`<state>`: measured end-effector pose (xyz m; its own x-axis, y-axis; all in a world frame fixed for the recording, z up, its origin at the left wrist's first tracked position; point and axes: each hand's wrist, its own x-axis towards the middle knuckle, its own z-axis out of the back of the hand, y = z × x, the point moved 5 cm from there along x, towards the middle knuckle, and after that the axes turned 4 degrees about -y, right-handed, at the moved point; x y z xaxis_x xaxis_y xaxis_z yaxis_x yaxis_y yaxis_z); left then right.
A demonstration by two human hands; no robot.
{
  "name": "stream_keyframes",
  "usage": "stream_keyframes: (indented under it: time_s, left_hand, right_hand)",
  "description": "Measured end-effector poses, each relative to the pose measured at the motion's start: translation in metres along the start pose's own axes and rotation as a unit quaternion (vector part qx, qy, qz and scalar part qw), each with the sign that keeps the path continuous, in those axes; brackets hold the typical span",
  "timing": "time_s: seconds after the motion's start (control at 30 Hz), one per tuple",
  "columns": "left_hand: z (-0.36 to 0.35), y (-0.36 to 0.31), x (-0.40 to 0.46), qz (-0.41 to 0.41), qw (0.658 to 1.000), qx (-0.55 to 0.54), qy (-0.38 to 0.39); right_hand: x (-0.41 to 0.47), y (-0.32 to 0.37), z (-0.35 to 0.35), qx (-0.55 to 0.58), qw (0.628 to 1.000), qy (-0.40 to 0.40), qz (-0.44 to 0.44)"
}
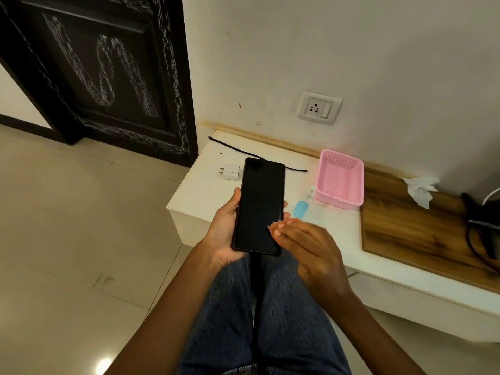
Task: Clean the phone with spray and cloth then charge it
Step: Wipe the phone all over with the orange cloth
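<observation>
A black phone (259,204) with a dark screen is held upright in front of me by my left hand (224,231), whose thumb and fingers curl round its edges. My right hand (305,244) hovers at the phone's lower right corner, fingers straight and blurred, fingertips touching the screen edge and holding nothing. A small spray bottle (301,208) with blue liquid lies on the white shelf (335,234) just beyond my right hand. A white charger plug (230,171) and a black cable (238,148) lie on the shelf behind the phone. A crumpled white cloth (420,189) sits at the far right.
A pink plastic basket (339,180) stands against the wall beside the bottle. A wall socket with switch (319,107) is above the shelf. A wooden board (416,228) covers the shelf's right part, with a black bag (484,228) at its edge. A dark door (108,77) is on the left.
</observation>
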<state>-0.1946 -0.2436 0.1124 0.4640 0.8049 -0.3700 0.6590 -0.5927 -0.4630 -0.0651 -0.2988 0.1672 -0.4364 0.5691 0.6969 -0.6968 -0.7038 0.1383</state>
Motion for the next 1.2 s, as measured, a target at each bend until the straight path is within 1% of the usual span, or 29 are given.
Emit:
stream_keyframes:
  time_s: [0.2,0.3,0.4,0.5,0.63,0.73,0.87,0.97,1.07,1.2]
  left_hand:
    - [-0.005,0.01,0.0,0.02,0.999,-0.017,0.029]
    - [-0.003,0.013,0.0,0.024,0.999,-0.005,0.022]
    - [-0.001,0.012,-0.001,0.03,1.0,0.007,0.002]
    - [0.003,0.011,0.001,0.027,0.999,0.039,-0.021]
    - [0.0,0.014,0.003,0.04,0.999,0.01,-0.01]
    - [-0.003,0.016,0.004,0.035,0.999,0.013,0.008]
    - [-0.014,0.021,0.002,0.04,0.999,0.008,0.028]
    - [-0.013,0.023,0.002,0.038,0.999,0.012,0.023]
    - [-0.009,0.016,0.002,0.029,0.999,0.015,0.001]
    - [0.004,0.014,0.006,0.029,0.998,0.028,-0.038]
  right_hand:
    - [0.024,-0.028,-0.005,-0.039,0.998,-0.013,-0.054]
    - [0.029,-0.03,-0.006,-0.039,0.997,-0.027,-0.068]
    - [0.019,-0.023,-0.004,-0.014,0.996,-0.034,-0.082]
    - [-0.001,-0.004,-0.005,0.009,0.997,-0.024,-0.073]
    - [-0.019,0.016,-0.005,0.026,0.998,-0.014,-0.051]
    - [-0.007,0.001,-0.001,0.012,0.999,-0.022,-0.039]
    - [0.026,-0.035,0.002,-0.028,0.994,-0.058,-0.084]
    - [0.041,-0.044,0.0,-0.025,0.992,-0.056,-0.11]
    - [0.036,-0.03,-0.004,-0.002,0.994,-0.056,-0.093]
    - [-0.004,0.013,-0.014,0.039,0.996,-0.049,-0.063]
